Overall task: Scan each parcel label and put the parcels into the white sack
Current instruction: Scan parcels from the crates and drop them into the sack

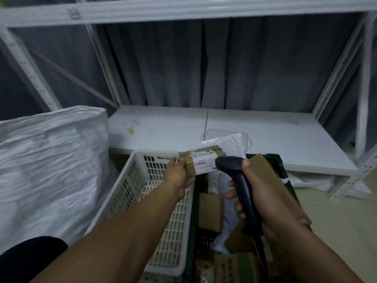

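Observation:
My left hand (177,176) grips a small brown cardboard parcel (201,160) by its left end, holding it above the crates with its white label facing me. My right hand (259,193) holds a black handheld scanner (238,180) by the handle, its head almost touching the label's right edge. The white sack (49,164) stands at the left, bulging and crumpled. Several more brown parcels (210,211) and white bags lie in a dark crate (195,201) under my right hand.
A white slotted plastic basket (142,174) stands beside the dark crate, between it and the sack. Behind them runs a low white shelf board (265,135) of a metal rack with a clear plastic tray (224,133) on it. Grey curtains hang at the back.

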